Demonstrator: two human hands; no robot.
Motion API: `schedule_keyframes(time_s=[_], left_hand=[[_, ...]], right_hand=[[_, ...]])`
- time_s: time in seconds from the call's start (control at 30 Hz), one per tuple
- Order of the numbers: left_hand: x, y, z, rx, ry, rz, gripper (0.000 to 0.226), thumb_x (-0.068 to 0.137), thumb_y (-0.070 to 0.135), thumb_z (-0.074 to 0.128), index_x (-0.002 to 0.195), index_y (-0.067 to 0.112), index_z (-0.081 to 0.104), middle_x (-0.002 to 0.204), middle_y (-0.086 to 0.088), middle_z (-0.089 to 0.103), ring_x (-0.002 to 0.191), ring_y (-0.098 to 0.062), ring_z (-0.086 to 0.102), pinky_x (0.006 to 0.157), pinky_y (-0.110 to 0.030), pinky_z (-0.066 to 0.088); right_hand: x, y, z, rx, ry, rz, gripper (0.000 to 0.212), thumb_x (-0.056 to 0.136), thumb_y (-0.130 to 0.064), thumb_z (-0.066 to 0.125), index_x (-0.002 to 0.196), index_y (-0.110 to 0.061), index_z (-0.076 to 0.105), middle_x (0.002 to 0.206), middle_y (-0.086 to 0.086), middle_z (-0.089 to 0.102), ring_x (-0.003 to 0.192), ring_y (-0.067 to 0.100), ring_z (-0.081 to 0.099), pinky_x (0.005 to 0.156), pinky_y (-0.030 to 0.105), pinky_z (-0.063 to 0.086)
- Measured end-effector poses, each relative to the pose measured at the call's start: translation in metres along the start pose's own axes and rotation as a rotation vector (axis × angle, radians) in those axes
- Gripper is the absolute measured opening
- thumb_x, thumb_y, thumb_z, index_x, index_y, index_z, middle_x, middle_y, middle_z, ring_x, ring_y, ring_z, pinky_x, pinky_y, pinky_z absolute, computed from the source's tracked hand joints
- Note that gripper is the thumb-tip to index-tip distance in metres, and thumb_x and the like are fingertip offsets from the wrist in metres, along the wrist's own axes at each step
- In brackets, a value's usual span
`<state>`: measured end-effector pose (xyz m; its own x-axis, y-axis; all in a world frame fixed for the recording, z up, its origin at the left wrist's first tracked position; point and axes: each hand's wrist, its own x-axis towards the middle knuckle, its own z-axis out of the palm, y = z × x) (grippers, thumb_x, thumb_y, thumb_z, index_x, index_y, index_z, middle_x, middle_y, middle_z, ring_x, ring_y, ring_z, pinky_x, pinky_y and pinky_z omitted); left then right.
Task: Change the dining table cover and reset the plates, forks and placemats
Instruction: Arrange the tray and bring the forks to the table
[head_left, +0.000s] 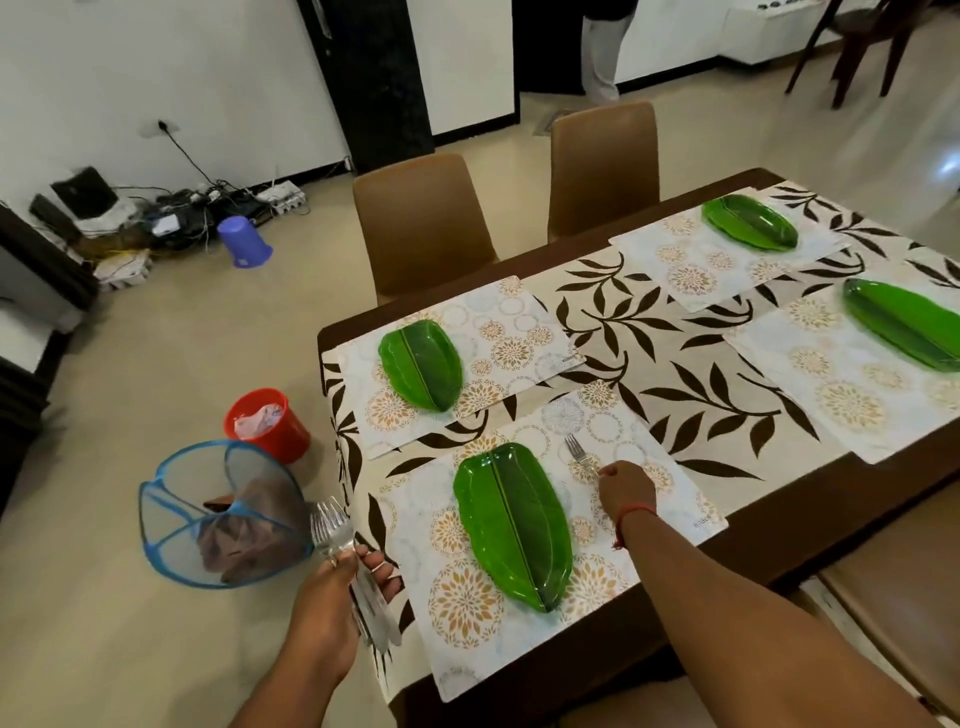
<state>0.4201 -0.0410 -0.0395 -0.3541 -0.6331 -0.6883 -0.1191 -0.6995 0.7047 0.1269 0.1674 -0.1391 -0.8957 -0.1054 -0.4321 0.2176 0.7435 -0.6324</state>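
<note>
- On the floor at far left stands a blue mesh basket (218, 514) with brown cloth bundled in it, which I take to be the old cover; just behind it is a red bucket (267, 423).
- My left hand (332, 597) hangs just off the worktop's corner, fingers curled round a bundle of spare forks (337, 540), tines up.
- The leaf-print table cover (649, 332) lies spread over the worktop (831, 499), so I judge the cover change finished.
- The nearest placemat (524, 644) carries a green leaf plate (514, 525) at its middle; the far-left placemat (519, 322) holds its own green plate (422, 364) but no fork that I can see.
- My right hand (626, 491) pinches the handle of a single fork (579, 454) just to the right of the near plate, tines pointing away from me. The fork appears to be touching the mat.
- Further right, two more placemats (691, 270) (831, 395) each bear a green plate (750, 221) (904, 322), and I see no forks there.
- The step in hand is laying forks. Next I should let this one go lying straight beside the plate, draw another from the bundle and reach across to the far-left setting.
</note>
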Motion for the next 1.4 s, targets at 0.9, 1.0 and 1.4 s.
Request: schedule_keyframes(time_s=[0.9,1.0,1.4], left_hand=[[0.060,0.008,0.032,0.419,-0.420,-0.206,0.025,0.104,0.009,0.044,0.108,0.001,0.067,0.095,-0.023,0.072,0.088,-0.035,0.068,0.074,-0.041,0.055],[0.067,0.023,0.021,0.400,-0.417,-0.262,0.024,0.104,0.011,0.045,0.104,0.006,0.068,0.095,-0.020,0.073,0.089,-0.033,0.070,0.078,-0.043,0.058],[0.095,0.101,-0.016,0.295,-0.335,-0.166,0.024,0.102,0.003,0.042,0.103,0.004,0.066,0.086,-0.018,0.072,0.075,-0.029,0.068,0.073,-0.045,0.057]], right_hand=[[-0.205,-0.085,0.144,0.069,-0.003,-0.185,0.006,0.091,-0.030,0.063,0.088,-0.024,0.061,0.083,-0.004,0.065,0.077,0.013,0.060,0.069,0.034,0.048],[-0.214,-0.105,0.160,0.164,0.011,-0.103,0.014,0.088,-0.018,0.066,0.083,-0.031,0.060,0.081,-0.006,0.066,0.076,0.010,0.062,0.070,0.032,0.051],[-0.209,-0.172,0.202,0.364,-0.093,-0.115,0.020,0.088,-0.002,0.062,0.088,-0.020,0.070,0.087,-0.007,0.072,0.069,-0.005,0.064,0.058,0.011,0.047]])
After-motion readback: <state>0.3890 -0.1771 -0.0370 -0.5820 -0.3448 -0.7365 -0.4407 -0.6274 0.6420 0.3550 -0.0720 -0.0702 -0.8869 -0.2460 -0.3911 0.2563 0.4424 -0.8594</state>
